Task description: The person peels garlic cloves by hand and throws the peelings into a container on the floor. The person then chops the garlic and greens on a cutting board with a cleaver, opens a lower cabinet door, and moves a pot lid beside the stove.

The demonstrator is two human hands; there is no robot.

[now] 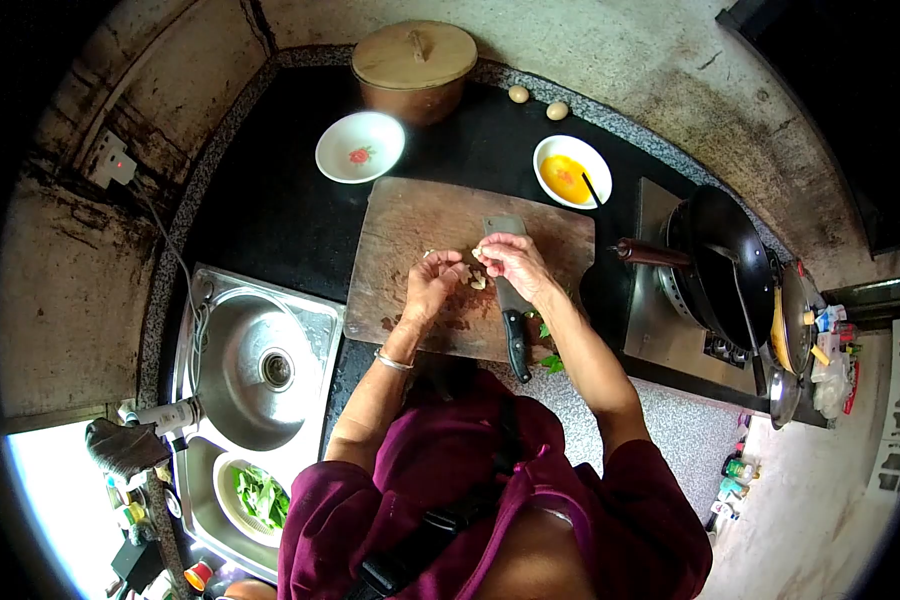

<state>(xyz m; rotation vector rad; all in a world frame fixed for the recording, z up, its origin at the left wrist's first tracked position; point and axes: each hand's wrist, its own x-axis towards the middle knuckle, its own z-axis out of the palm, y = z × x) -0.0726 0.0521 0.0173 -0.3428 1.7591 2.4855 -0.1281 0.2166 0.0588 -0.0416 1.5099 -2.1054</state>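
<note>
Over the wooden cutting board (400, 230), my left hand (431, 286) is closed in a pinch, with a pale scrap at its fingertips too small to name. My right hand (515, 264) pinches what looks like a garlic clove (477, 253). Below the fingertips, several pale garlic pieces (478, 282) lie on the wood among brown skin scraps (456, 324). A cleaver (516, 335) with a black handle rests under my right hand, its handle pointing towards me. Green leaves (552, 362) show beside the board's near edge, partly behind my right forearm.
At the back stand a lidded pot (415, 75), a white bowl (338, 165), two eggs (557, 111) and a bowl of beaten egg (568, 178) with a dark utensil. A wok (725, 270) sits on the stove at right. The steel sink (255, 345) and a basket of greens (260, 497) are left.
</note>
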